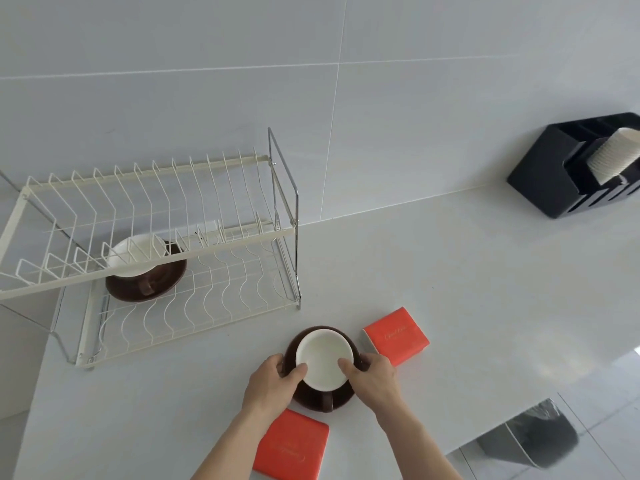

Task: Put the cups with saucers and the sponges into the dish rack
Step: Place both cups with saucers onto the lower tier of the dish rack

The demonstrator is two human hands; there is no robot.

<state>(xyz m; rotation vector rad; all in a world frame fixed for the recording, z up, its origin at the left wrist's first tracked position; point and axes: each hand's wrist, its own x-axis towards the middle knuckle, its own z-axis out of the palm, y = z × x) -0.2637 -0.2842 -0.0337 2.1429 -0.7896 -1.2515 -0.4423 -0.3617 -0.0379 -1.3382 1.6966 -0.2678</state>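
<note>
Head view: I count two cups on saucers and two orange sponges. One cup (pixel 136 254) sits in the dish rack (pixel 194 292)'s lower tier. Just right of the rack, my left hand (pixel 273 379) and right hand (pixel 372 377) grasp the second cup (pixel 323 360) on its saucer (pixel 311 401), seemingly on the counter, between both sponges (pixel 396 336) (pixel 292 445).

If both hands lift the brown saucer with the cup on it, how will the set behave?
The cup only rests on the saucer, so tilting would probably make it slide. Both look glazed, likely slippery and fragile. Left hand and right hand grip opposite rims, which should keep it level.
</note>
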